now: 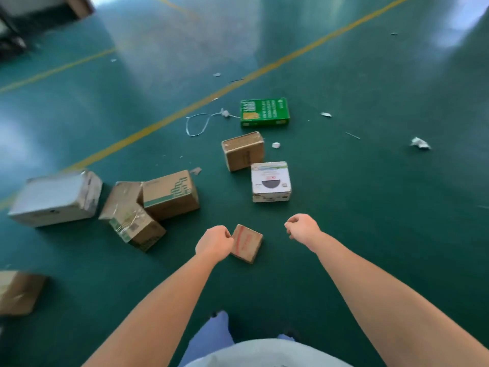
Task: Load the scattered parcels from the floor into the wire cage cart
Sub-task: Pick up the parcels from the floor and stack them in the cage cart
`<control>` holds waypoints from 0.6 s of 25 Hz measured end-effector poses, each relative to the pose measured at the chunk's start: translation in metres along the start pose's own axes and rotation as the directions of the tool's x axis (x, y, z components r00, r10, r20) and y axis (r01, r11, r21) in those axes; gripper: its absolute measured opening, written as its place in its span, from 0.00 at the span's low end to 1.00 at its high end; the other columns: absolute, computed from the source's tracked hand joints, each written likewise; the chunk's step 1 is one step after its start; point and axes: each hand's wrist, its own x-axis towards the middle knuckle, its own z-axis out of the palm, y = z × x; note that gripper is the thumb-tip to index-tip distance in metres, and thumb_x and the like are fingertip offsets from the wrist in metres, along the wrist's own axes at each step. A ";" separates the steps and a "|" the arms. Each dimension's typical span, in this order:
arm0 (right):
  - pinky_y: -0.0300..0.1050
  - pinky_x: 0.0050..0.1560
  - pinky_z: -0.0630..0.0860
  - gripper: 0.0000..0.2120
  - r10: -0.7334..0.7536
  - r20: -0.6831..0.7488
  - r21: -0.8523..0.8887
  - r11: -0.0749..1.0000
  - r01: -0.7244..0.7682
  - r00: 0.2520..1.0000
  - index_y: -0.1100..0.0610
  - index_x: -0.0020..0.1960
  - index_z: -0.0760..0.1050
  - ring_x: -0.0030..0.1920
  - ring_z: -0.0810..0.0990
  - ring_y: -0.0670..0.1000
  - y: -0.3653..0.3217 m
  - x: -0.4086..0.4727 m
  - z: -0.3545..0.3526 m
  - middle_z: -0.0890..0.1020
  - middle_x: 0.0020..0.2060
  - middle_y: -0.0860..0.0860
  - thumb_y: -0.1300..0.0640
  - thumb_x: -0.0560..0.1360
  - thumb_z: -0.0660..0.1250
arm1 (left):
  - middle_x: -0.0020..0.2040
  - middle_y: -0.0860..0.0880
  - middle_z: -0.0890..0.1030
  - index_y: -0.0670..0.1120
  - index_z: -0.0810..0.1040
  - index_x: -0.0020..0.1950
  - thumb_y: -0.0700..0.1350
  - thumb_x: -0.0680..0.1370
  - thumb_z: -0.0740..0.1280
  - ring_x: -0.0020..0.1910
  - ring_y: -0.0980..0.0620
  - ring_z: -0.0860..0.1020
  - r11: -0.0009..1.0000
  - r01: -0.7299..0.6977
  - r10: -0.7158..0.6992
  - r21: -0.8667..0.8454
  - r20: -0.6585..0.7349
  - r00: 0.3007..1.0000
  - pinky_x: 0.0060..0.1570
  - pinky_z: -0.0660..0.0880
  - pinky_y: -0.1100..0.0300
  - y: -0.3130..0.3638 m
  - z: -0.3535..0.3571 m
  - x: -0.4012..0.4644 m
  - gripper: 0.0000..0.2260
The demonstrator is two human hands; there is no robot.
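Note:
Several parcels lie scattered on the green floor. A small flat brown box with red print (248, 243) lies just in front of me. My left hand (214, 242) hovers at its left edge with fingers curled, holding nothing. My right hand (303, 229) is to the box's right, also curled and empty. Farther out lie a white box with a dark circle (271, 181), a plain brown box (243, 151) and a green box (264, 112). To the left lie a brown box with green print (170, 194), a taped box (132, 223) and a large grey box (55, 198). No wire cage cart is in view.
Another brown box (18, 292) lies at the left edge. A loop of white strap (197, 124) and paper scraps (420, 143) litter the floor. Yellow lines (169, 117) cross it. Dark equipment (16, 30) stands at the top left. My legs show at the bottom.

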 end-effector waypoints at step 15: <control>0.45 0.52 0.75 0.09 -0.092 0.185 -0.274 0.951 0.141 0.978 0.59 0.54 0.78 0.50 0.80 0.54 -0.212 0.079 0.201 0.82 0.48 0.54 0.58 0.78 0.62 | 0.50 0.49 0.80 0.48 0.78 0.50 0.43 0.77 0.60 0.47 0.49 0.78 0.958 0.217 -0.206 -0.185 0.080 0.975 0.45 0.76 0.57 -0.219 -0.109 0.149 0.08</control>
